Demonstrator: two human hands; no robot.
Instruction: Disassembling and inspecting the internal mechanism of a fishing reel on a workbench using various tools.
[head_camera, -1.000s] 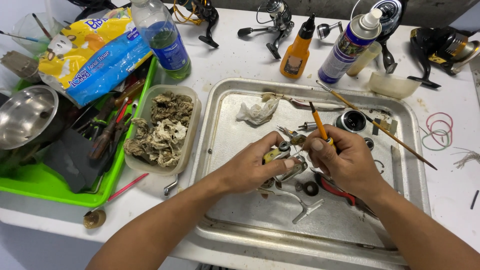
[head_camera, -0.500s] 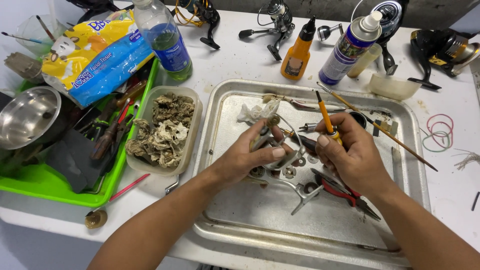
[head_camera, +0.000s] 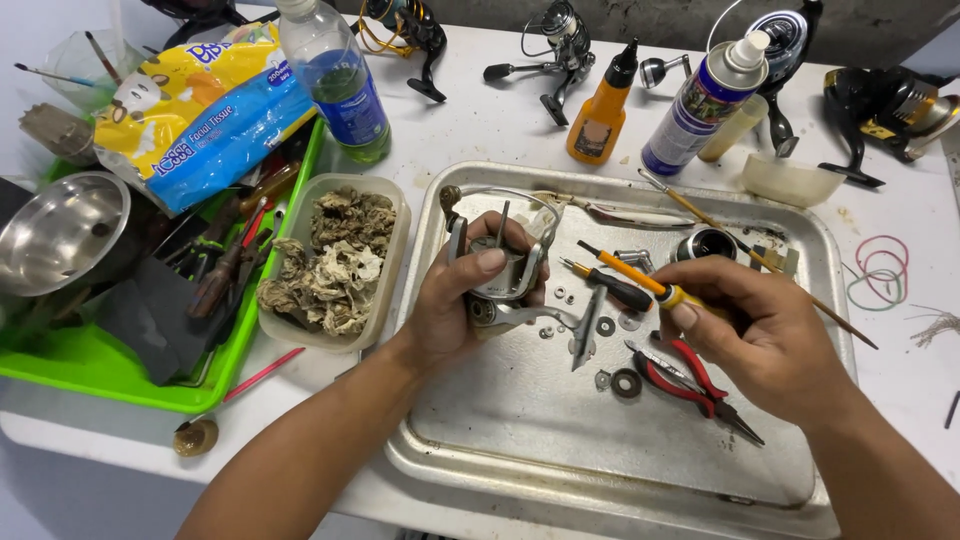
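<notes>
My left hand (head_camera: 455, 300) grips a silver fishing reel body (head_camera: 497, 262) with its wire bail up, held above the left part of a metal tray (head_camera: 500, 460). My right hand (head_camera: 770, 340) holds an orange-and-black screwdriver (head_camera: 625, 272), its tip pointing left toward the reel but apart from it. Small washers and screws (head_camera: 605, 325) lie on the tray between the hands. Red-handled pliers (head_camera: 690, 375) rest just under my right hand.
A plastic tub of dirty rags (head_camera: 335, 260) stands left of the tray. A green tray (head_camera: 90, 365) holds tools, a steel bowl (head_camera: 50, 230) and a tissue pack (head_camera: 190, 110). A bottle (head_camera: 335, 85), orange oil bottle (head_camera: 600, 110), spray can (head_camera: 705, 100) and other reels (head_camera: 885, 110) line the back.
My left hand has lifted the reel body off the tray and turned it upright. My right hand has drawn back to the right with the screwdriver.
</notes>
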